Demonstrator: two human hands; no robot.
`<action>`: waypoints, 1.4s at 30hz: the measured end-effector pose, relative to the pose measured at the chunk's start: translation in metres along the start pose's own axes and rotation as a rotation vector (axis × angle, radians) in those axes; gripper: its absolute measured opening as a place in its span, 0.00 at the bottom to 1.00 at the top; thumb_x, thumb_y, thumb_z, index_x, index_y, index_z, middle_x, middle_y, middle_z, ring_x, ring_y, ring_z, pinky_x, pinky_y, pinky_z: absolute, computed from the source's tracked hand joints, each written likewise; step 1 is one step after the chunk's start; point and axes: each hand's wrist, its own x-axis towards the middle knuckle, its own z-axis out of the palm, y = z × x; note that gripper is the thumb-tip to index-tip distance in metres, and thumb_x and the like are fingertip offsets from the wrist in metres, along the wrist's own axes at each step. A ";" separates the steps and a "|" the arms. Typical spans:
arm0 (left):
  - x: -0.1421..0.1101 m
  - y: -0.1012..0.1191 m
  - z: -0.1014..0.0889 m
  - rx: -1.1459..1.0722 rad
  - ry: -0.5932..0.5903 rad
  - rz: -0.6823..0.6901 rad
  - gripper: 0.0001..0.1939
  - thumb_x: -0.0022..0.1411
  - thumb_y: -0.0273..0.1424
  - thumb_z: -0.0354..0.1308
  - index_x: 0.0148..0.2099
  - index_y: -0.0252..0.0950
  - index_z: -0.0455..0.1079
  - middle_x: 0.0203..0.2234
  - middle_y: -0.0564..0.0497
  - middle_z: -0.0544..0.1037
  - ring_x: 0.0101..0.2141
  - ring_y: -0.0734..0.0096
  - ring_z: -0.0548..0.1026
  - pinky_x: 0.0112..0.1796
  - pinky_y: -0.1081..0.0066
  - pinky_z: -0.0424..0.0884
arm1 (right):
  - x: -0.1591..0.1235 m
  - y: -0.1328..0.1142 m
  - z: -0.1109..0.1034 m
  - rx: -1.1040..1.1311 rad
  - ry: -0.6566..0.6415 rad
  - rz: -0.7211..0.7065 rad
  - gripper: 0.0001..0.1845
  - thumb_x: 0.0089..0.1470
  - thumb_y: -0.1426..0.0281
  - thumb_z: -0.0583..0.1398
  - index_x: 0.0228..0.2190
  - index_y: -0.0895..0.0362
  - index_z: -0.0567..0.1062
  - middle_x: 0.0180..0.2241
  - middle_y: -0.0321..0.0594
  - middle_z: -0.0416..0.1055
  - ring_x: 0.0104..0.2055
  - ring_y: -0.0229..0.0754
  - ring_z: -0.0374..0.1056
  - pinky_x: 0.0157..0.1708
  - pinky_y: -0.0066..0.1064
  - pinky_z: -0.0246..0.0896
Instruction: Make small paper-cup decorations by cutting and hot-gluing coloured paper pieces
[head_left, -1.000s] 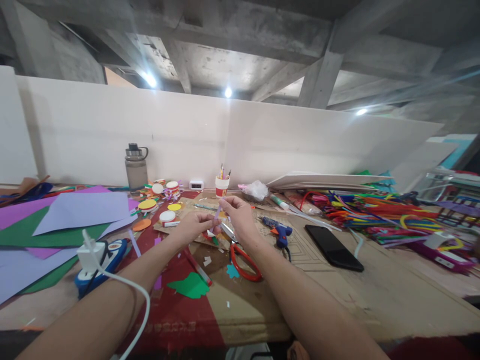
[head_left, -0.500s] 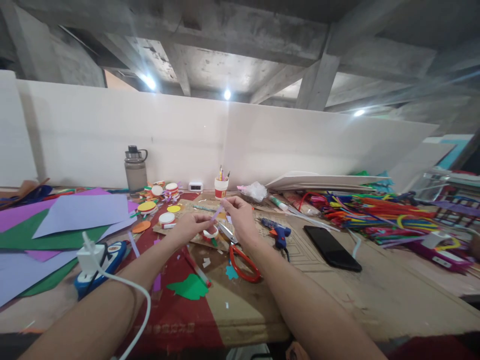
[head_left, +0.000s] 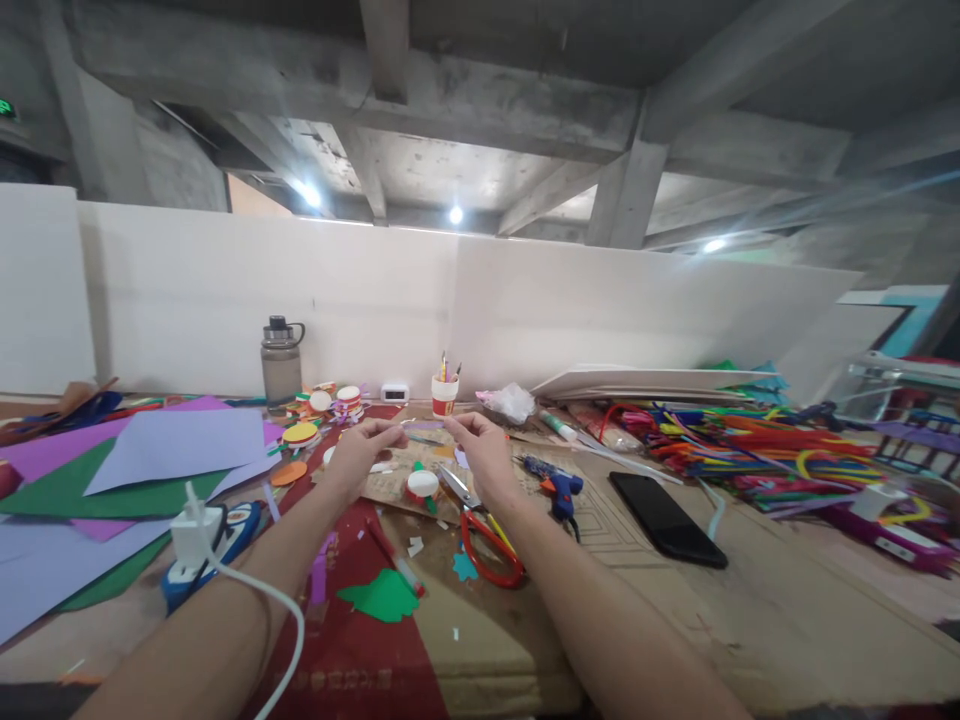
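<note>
A narrow purple paper strip (head_left: 425,425) is stretched level between my two hands above the cardboard. My left hand (head_left: 365,447) pinches its left end, and my right hand (head_left: 480,447) pinches the other end. Below the strip stands a small white cup-like piece (head_left: 422,486) with green bits on it. Scissors with red handles (head_left: 491,548) lie under my right wrist, blades pointing away. A green paper cutout (head_left: 380,596), a red-capped pen (head_left: 399,563) and a light-blue paper flower (head_left: 464,566) lie nearer to me.
A blue glue gun (head_left: 559,487) and a black phone (head_left: 666,518) lie to the right, before a heap of coloured pipe cleaners (head_left: 727,440). Paper sheets (head_left: 180,445) and a power strip (head_left: 244,525) with a white cable are at left. A bottle (head_left: 281,370) stands behind.
My hands have moved apart, and the strip has gone from slanted to level between them. The small white cup-like piece shows more fully. The camera view has tilted up slightly.
</note>
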 end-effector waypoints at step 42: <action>0.000 0.011 0.003 -0.502 -0.065 -0.134 0.07 0.58 0.16 0.54 0.32 0.29 0.70 0.34 0.43 0.80 0.40 0.67 0.78 0.39 0.78 0.76 | -0.019 0.017 0.024 -0.283 -0.353 -0.024 0.06 0.45 0.68 0.62 0.23 0.58 0.76 0.22 0.34 0.71 0.25 0.35 0.63 0.26 0.26 0.55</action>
